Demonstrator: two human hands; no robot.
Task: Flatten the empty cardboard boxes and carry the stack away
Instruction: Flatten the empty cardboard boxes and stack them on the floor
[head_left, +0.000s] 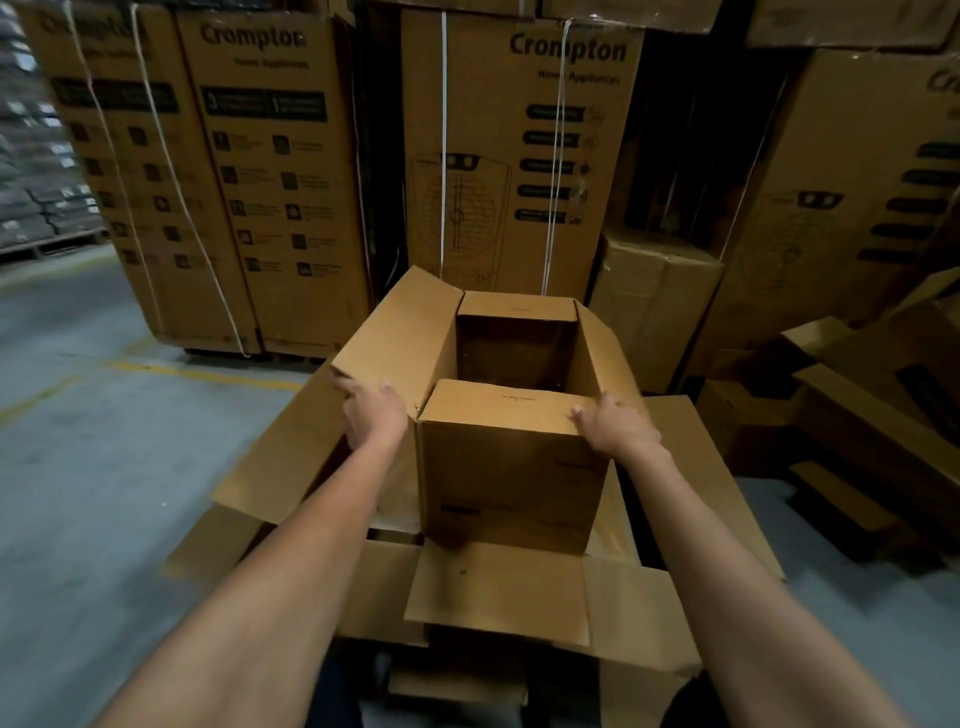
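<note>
An open brown cardboard box (511, 467) stands upright in front of me, its top flaps spread and its inside dark and empty. My left hand (371, 413) grips the left flap near its outer edge. At the box's near right top corner, my right hand (615, 423) holds the right flap. The box rests on a pile of flattened cardboard sheets (498, 597) that spreads out on the floor beneath it.
Tall strapped Crompton cartons (265, 182) form a wall just behind the box. Smaller brown boxes (654, 296) and loose cardboard (872, 415) crowd the right side. Grey concrete floor with yellow lines (78, 441) lies to the left.
</note>
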